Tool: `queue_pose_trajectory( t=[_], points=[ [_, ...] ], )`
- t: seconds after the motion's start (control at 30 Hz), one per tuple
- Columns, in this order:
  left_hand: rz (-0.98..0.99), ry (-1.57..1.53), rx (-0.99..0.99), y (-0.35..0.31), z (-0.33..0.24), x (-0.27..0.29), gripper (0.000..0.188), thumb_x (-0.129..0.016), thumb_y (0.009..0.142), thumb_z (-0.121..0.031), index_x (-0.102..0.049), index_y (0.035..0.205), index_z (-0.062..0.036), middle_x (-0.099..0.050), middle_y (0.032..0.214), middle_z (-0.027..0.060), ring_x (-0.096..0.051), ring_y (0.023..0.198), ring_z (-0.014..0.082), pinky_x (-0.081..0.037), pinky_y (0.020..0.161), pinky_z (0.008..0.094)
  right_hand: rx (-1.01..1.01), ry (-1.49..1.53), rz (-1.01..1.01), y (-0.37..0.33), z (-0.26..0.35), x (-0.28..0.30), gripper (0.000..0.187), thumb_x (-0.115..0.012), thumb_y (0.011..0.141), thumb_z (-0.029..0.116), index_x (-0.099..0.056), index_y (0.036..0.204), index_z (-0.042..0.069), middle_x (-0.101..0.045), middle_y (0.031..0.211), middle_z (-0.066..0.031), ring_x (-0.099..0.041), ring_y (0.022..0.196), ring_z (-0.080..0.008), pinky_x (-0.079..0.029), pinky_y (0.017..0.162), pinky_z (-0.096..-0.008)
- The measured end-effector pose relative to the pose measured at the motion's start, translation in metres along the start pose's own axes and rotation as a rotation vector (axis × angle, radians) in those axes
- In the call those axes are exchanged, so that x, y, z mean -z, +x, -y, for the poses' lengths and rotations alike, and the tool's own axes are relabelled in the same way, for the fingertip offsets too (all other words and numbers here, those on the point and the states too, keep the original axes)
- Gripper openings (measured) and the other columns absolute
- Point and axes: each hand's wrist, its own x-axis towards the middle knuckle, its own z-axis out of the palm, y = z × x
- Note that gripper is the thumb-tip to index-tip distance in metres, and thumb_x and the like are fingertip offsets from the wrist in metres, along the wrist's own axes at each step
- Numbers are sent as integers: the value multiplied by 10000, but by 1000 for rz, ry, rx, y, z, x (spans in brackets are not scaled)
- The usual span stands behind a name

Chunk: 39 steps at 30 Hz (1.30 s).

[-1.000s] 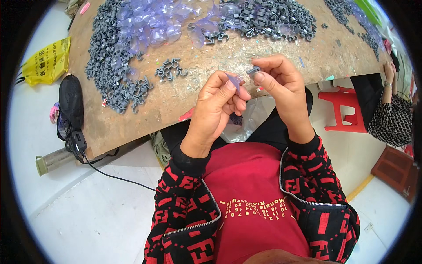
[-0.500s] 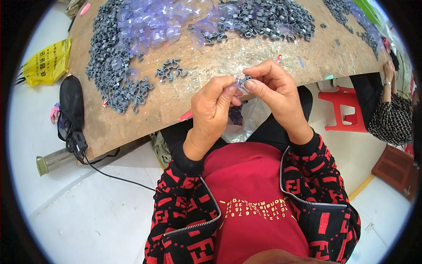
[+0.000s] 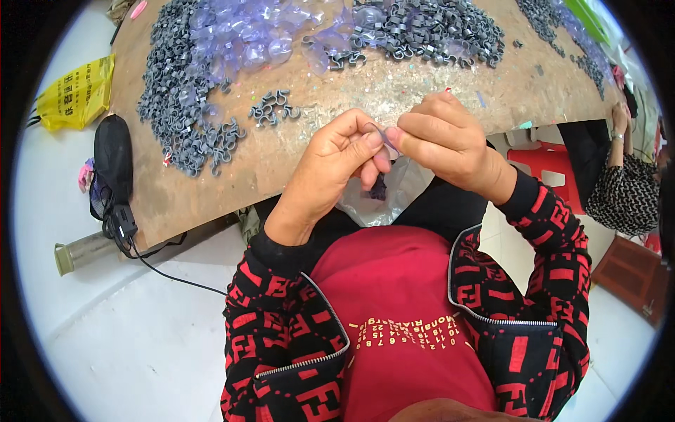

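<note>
A clear, violet-tinted suction cup is pinched between the thumb and fingers of my left hand, above the near edge of the table. My right hand is closed against the other side of the cup, thumb pressed to curled fingers. Whatever lies inside the right fingers is hidden. Beyond my hands, a small group of grey plastic clips lies on the wooden table. A larger heap of grey clips and a pile of clear suction cups spread along the far side.
A clear plastic bag with dark pieces sits at my lap, under my hands. At left are a yellow bag, a black pouch with a cable and a bottle. To the right, another person sits near a red stool.
My right hand has turned and its fingers have curled in, hiding the grey clip that showed between my hands. My left hand stays on the suction cup, and both forearms have spread outward slightly.
</note>
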Motion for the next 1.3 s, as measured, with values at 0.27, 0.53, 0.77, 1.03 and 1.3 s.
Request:
queue_pose_trajectory(
  t=[0.27, 0.53, 0.77, 1.03, 1.3],
  points=[
    [-313, 1312, -734, 11, -9, 13, 59, -614, 815, -9, -619, 865, -39, -641, 849, 82, -610, 718, 249, -493, 647, 325, -668, 334, -84, -25, 18, -41, 316, -683, 786, 22, -635, 1098, 40, -643, 914, -97, -610, 810, -255, -477, 702, -322],
    [-113, 1433, -670, 22, 2, 38, 209, -626, 716, 29, -613, 913, -38, -626, 904, 109, -592, 842, 310, -482, 730, 381, -683, 185, 28, -29, 0, -59, 267, -700, 759, 87, -661, 1023, 74, -610, 888, -84, -575, 853, -274, -466, 743, -343],
    [-301, 1201, -564, 7, 17, 27, 361, -706, 726, -33, -616, 1075, -31, -628, 1052, 157, -620, 918, 275, -501, 792, 362, -659, 115, 61, -31, -1, -62, 217, -713, 741, 85, -672, 954, 68, -598, 876, -84, -568, 835, -273, -464, 724, -347],
    [-370, 1261, -556, 10, 25, 31, 253, -691, 788, -2, -639, 1035, -13, -652, 969, 122, -644, 789, 199, -513, 700, 282, -641, 90, 39, -30, -1, -62, 194, -725, 719, 73, -668, 904, 64, -593, 842, -81, -572, 814, -268, -462, 715, -349],
    [-433, 1345, -626, 12, 24, 25, 171, -698, 777, -16, -657, 943, -10, -656, 847, 125, -637, 734, 239, -498, 657, 310, -660, 24, -8, -31, 7, -65, 191, -737, 696, 75, -652, 866, 53, -587, 801, -74, -561, 772, -271, -446, 678, -357]
  ],
)
